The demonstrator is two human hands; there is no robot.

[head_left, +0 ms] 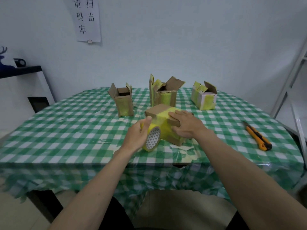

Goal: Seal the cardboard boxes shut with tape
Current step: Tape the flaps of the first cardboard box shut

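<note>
Closed box [163,123] lies on the desk [66,130] near its front edge, centre of view, long axis running from far-left to near-right. A yellow tape band already crosses its top and runs down the near-left face.

Left hand [138,135] grasps the tape roll [152,138], fingers curled round its rim, thumb up at the top. Roll sits just beside the box's near-left face, core facing the camera; a stretch of tape appears to run from the roll up onto the box, though the film is too sheer to trace exactly.

Right hand [186,124] lies flat on the box's top right end, fingers straight, pinning it down, thumb on the near side. Not gripping.

Key relation: roll lies left of and below the box, on the left hand's side; the band crosses the box's long axis. Judgement: to carry the band on, the roll would go down and under the near face, while the right hand holds the box steady.

Knife [257,136] lies well apart to the right, nearer the right hand; likely wanted for the cut.

Three open boxes wait at the back: left [123,100], middle [163,93], right [204,97], flaps up, not yet sealed.
</note>
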